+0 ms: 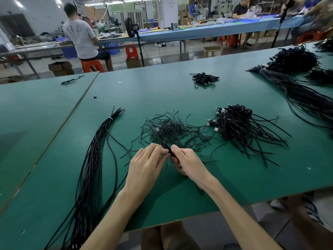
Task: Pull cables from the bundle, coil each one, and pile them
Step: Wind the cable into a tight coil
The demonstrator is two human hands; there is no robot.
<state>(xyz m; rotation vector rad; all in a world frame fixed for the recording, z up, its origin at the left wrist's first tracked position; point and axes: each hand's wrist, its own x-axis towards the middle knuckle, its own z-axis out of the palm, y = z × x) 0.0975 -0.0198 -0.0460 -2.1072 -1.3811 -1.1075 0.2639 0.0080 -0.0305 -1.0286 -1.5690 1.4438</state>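
Evidently mid-coil: left hand (149,165) and right hand (187,164) together near worktop (171,199) front edge, both pinching black cable (165,147); bundle (90,168) draped over front edge within reach, coiled pile (237,125) toward right edge.

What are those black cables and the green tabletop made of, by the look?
Cables: probably plastic or rubber sheathing, matte black; they bend and droop loosely. Tabletop: looks like thin board with a smooth green coating or mat; soft sheen, pale edge at the seam.
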